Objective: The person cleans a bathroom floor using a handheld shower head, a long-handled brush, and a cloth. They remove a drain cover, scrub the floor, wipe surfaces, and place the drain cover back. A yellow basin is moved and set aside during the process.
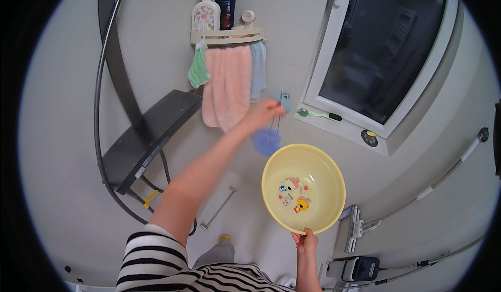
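Observation:
My left hand [272,109], blurred, reaches up to the wall with its fingers closed around a thin metal wire hanger [278,122]. Behind it is a light blue wall hook [286,99], and a blue round item [266,141] shows at the wire's lower end. A round yellow plastic basin [339,198] with cartoon animal and strawberry pictures on its inner bottom is tilted towards me. My right hand [306,240] grips its near rim, thumb over the edge. What the basin's outer side touches is hidden.
Pump bottles [206,15] stand on a corner shelf [227,37] above pink [227,84], blue and green towels. A black shower shelf [150,135] with a hose is at left. Brushes [321,115] lie below the window; mops [356,229] lean at right.

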Motion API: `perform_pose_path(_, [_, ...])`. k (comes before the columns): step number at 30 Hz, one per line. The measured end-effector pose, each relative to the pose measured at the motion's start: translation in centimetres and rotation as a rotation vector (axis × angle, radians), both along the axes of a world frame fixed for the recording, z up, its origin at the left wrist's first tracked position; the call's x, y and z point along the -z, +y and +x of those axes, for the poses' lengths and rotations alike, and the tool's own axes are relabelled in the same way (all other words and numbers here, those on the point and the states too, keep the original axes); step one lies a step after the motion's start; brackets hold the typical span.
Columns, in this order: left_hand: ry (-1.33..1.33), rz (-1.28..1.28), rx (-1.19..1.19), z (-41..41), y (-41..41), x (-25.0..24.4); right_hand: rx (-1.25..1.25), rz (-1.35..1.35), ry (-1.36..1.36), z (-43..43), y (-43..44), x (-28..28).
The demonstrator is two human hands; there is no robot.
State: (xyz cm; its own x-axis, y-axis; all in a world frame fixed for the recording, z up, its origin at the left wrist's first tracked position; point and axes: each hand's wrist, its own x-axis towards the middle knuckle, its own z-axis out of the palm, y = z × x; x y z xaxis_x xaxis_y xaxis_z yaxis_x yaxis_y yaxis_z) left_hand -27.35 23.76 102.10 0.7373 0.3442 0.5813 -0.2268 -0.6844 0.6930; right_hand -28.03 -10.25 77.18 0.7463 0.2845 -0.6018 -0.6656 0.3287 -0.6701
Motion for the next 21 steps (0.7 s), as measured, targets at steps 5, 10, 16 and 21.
perform_pose_path(5, [0.081,-0.527,0.059,6.6,6.3,-4.2,0.044,0.0,0.028,0.5,2.1,1.2])
perform_pose_path(10, [-0.191,-0.837,-0.053,13.5,13.7,-4.5,0.077,-0.022,0.046,0.4,5.2,1.5])
perform_pose_path(16, [-0.35,-0.855,-0.054,19.6,18.4,-4.2,0.147,-0.046,0.041,0.9,7.6,2.3])
perform_pose_path(21, [-0.4,-0.726,-0.293,23.6,21.5,-3.3,0.213,-0.108,0.065,1.0,9.0,1.1])
